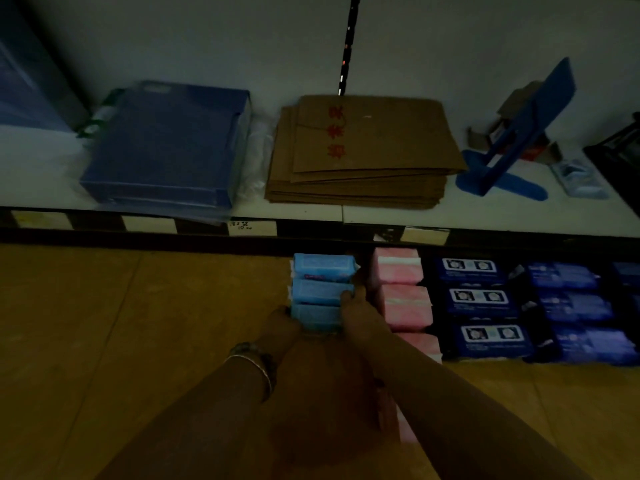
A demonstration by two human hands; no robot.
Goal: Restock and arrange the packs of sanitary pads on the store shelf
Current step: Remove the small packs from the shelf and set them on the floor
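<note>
Three light blue pad packs [320, 292] lie in a row on the lower wooden shelf [138, 323], running front to back. My left hand [282, 320] holds the nearest pack at its left front corner. My right hand [353, 303] grips the right side of the row, fingers curled onto the middle pack. Right of them lies a row of pink packs [403, 296], then dark blue packs [479, 303] and more blue packs [575, 306]. The scene is dim.
The upper white shelf [311, 211] carries a blue plastic folder box [166, 147], a stack of brown paper envelopes [367, 150] and a blue stand [519, 133]. Price labels line its front edge. The wooden shelf left of the blue packs is bare.
</note>
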